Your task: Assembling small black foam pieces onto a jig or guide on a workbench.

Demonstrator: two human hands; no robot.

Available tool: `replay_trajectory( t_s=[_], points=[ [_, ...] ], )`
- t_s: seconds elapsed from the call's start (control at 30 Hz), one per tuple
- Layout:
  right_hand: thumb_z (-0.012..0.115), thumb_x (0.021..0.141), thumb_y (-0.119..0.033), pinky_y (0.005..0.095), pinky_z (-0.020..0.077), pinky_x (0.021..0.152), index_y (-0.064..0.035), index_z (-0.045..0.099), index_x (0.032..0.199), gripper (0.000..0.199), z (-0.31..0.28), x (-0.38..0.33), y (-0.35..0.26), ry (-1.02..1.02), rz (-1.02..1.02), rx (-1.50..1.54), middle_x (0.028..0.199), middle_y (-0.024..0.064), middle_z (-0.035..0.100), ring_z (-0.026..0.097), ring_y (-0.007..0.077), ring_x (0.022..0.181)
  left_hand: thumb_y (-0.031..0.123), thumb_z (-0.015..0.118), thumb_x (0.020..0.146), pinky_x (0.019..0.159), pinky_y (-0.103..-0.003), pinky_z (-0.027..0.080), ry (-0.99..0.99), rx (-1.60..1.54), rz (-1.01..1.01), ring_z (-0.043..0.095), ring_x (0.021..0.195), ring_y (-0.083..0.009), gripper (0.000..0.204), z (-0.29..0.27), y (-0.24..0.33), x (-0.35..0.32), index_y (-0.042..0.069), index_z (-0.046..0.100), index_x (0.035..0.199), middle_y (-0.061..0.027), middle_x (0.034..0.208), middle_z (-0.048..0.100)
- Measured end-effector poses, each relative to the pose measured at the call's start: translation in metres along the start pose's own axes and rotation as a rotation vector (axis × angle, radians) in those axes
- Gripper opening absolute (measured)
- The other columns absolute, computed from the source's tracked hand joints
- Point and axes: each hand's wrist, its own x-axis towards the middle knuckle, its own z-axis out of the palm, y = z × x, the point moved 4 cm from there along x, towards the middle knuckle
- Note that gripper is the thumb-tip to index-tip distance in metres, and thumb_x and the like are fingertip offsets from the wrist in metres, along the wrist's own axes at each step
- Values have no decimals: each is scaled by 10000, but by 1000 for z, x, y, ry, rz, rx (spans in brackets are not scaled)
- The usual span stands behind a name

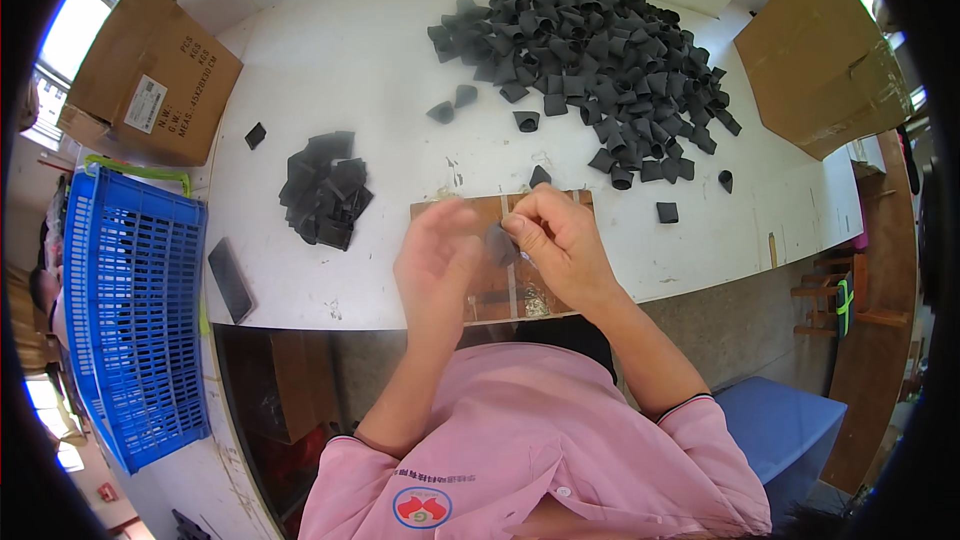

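Note:
My right hand (pixel 562 243) pinches a small dark grey piece of soft material (pixel 499 245) between thumb and fingertips. It is held above a brown wooden board (pixel 487 307) at the table's near edge. Motion smears my left hand (pixel 437 258), which is raised just left of that piece; its fingers do not show clearly. Right behind the board lies a single black piece (pixel 540 176). A large heap of short black tube-like pieces (pixel 600 50) spreads over the far right of the table. Flatter black pieces (pixel 325 190) lie stacked in a smaller pile to the left.
Cardboard boxes stand at the far left (pixel 150 80) and far right (pixel 820 60) of the white table (pixel 390 60). A blue plastic basket (pixel 135 310) is at the left edge, with a phone (pixel 231 281) beside it. A blue stool-like box (pixel 780 425) stands below right.

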Motion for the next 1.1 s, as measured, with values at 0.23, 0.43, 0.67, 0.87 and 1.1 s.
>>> replay_trajectory(
  t_s=[0.23, 0.43, 0.67, 0.87, 1.1],
  points=[
    [682, 712, -239, 306, 452, 570, -6, 544, 879, 319, 0, -24, -30, 259, -312, -234, 834, 88, 515, 537, 213, 717, -60, 557, 719, 645, -240, 459, -209, 488, 472, 578, 734, -183, 198, 17, 30, 7, -5, 601, 904, -117, 868, 593],
    [705, 626, -85, 285, 443, 501, -15, 560, 829, 259, 8, -18, -41, 334, -456, -352, 760, 73, 516, 532, 217, 644, -10, 539, 787, 654, -255, 449, 33, -220, 105, 555, 731, -155, 54, 5, 20, 0, -18, 581, 821, -92, 824, 590],
    [655, 609, -8, 279, 425, 492, -10, 555, 765, 185, 6, -14, -34, 259, -521, -393, 711, 61, 507, 501, 207, 609, 63, 535, 838, 737, -275, 415, 94, -408, -22, 520, 757, -143, 61, -3, 10, -10, 7, 553, 820, -94, 820, 564],
    [631, 634, -13, 301, 409, 487, -19, 546, 717, 119, 10, -18, -29, 278, -507, -338, 653, 54, 478, 488, 205, 602, 45, 538, 829, 753, -261, 404, 28, -107, 144, 517, 757, -128, 58, -5, 7, -10, -7, 552, 807, -107, 833, 575],
    [591, 799, -142, 208, 366, 478, -11, 593, 795, 130, -27, 12, -10, -100, 272, 470, 672, 11, 550, 487, 70, 593, 48, 572, 800, 669, -237, 440, 146, 63, 55, 537, 738, -111, 81, -32, -13, -2, -24, 566, 835, -60, 840, 586]
  ],
)
